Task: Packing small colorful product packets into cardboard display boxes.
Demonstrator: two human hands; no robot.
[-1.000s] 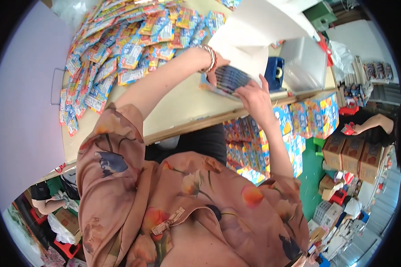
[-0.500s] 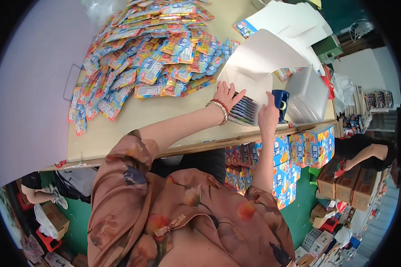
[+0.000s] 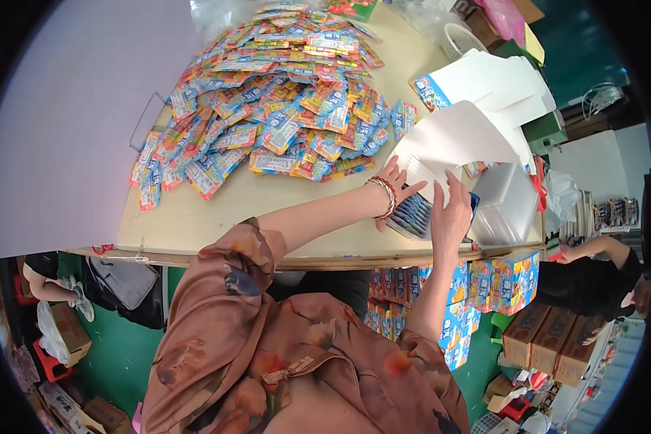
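While the left hand (image 3: 392, 185) and right hand (image 3: 451, 213), both spread, flanked it, the white box (image 3: 459, 134) sat open on the table (image 3: 173, 226), dark packets (image 3: 410, 218) inside. Leftward lay heaped sachets (image 3: 289, 108); rightward, a clear container (image 3: 505, 208).

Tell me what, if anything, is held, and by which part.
Left hand and right hand are at opposite sides of the open box; whether either grips it can't be told.

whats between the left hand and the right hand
In the head view, a row of packets inside the open white box lies between the left hand and the right hand.
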